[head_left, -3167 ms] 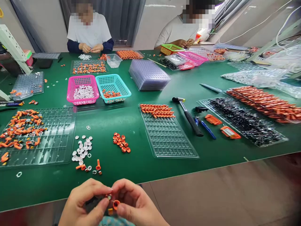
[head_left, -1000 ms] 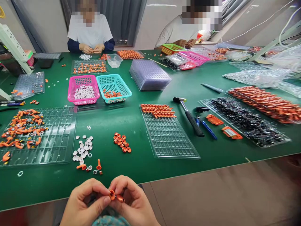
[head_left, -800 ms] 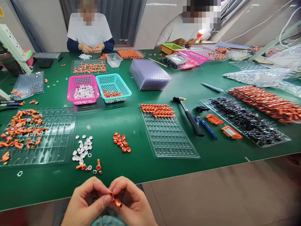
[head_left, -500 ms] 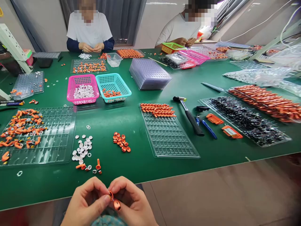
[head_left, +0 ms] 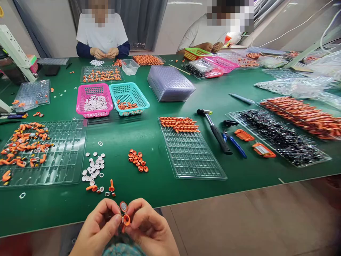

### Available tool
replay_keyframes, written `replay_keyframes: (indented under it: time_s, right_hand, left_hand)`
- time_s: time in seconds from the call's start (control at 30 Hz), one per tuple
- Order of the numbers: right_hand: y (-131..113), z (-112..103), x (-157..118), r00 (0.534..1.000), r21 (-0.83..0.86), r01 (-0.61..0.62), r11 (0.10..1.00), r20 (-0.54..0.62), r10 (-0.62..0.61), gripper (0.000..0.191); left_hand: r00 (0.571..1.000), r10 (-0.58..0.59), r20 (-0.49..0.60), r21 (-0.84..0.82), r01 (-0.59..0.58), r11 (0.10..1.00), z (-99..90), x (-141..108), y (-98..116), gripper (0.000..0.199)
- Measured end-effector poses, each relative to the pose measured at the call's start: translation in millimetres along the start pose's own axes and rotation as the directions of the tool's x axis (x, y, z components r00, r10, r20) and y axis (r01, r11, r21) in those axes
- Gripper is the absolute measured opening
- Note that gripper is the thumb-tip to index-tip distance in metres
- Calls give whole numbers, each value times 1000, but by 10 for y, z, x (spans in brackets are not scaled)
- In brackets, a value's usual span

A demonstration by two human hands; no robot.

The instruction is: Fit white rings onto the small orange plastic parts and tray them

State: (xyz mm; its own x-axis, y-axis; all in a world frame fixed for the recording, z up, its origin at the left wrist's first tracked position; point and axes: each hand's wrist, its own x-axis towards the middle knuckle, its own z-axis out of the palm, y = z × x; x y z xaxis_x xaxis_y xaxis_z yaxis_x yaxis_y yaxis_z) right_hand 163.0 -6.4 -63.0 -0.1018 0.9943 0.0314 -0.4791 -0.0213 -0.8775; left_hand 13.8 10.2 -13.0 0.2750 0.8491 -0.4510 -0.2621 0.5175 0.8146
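My left hand (head_left: 98, 225) and my right hand (head_left: 153, 225) meet low in the view, just off the table's near edge. Between their fingertips is an orange earbud shell (head_left: 126, 220), its round opening facing me. A small round disc with a grey face and orange rim (head_left: 123, 206) stands up above the shell, joined to it by what looks like thin wire. Left thumb and forefinger pinch the shell's left side; the right fingers close on its right side. On the table ahead lie loose orange earbud parts (head_left: 111, 185), white round caps (head_left: 93, 167) and orange round covers (head_left: 138, 160).
A clear tray of orange earbud pieces (head_left: 61, 156) lies left, another clear tray (head_left: 195, 156) right of centre. Behind are pink (head_left: 80, 103) and turquoise baskets (head_left: 145, 103). A hammer (head_left: 217, 133) and blue-handled pliers (head_left: 237, 145) lie right. Two people sit across the table.
The orange shell has been turned so that its opening faces me. The grey-faced disc now shows above it, and my right fingers have shifted and spread a little.
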Motion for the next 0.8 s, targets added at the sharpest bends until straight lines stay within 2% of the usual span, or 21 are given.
replay_keyframes:
  time_s: [0.07, 0.2, 0.37, 0.47, 0.8]
  right_hand:
    - [-62, 2, 16, 1000, -51, 5, 999, 5, -5, 6]
    - [-93, -5, 21, 1000, -124, 14, 992, 20, -11, 13]
    - [-86, -20, 7, 999, -196, 23, 980, 41, -15, 16]
    - [-98, -17, 5, 998, -195, 45, 980, 46, -36, 18]
    - [6, -7, 0, 986, -190, 166, 968, 24, -164, 23]
  left_hand:
    - [1000, 17, -6, 22, -17, 1000, -13, -5, 1, 25]
    - [1000, 3, -9, 37, -3, 999, -18, -21, 8, 26]
    - [991, 9, -131, 14, -7, 1000, 22, -40, 28, 28]
    - [986, 32, -162, 34, -26, 999, 40, -47, 46, 28]
    - [984, 92, -154, 90, -79, 993, 9, -46, -19, 25]
